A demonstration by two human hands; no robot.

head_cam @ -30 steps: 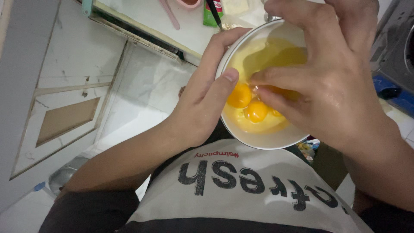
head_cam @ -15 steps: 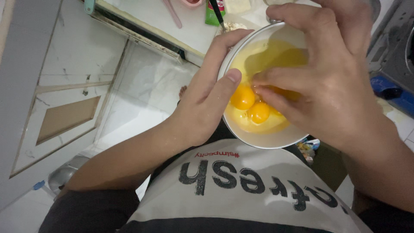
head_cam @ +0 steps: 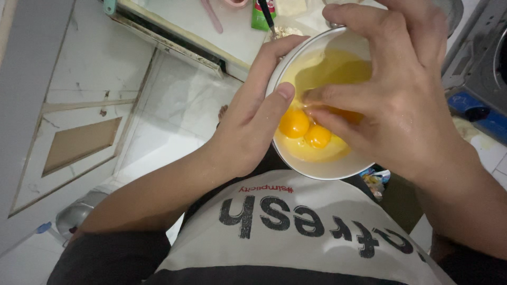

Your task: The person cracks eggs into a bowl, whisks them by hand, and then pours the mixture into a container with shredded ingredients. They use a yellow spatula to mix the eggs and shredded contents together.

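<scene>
My left hand [head_cam: 245, 132] grips a white bowl [head_cam: 327, 173] by its left side, with the thumb lying over the rim. The bowl is held in front of my chest, tilted towards me. Raw egg fills it, with two round orange yolks [head_cam: 294, 123] [head_cam: 318, 136] lying side by side near the low edge. A third yolk [head_cam: 348, 114] shows partly under my fingers. My right hand [head_cam: 396, 105] reaches in from above and covers the bowl's right half. Its thumb and forefinger are pinched together in the egg white just above the yolks. Whether anything is between them is hidden.
A white counter [head_cam: 232, 31] runs along the top, with a pink utensil [head_cam: 211, 16], a green packet [head_cam: 261, 16] and a pale block [head_cam: 290, 6] on it. Marble floor tiles [head_cam: 174, 105] lie at the left. A metal pot [head_cam: 76, 216] stands at the lower left, a grey appliance [head_cam: 483, 58] at the right.
My right fingers have shifted slightly within the bowl, closer to the yolks. My left hand keeps the same grip on the bowl.
</scene>
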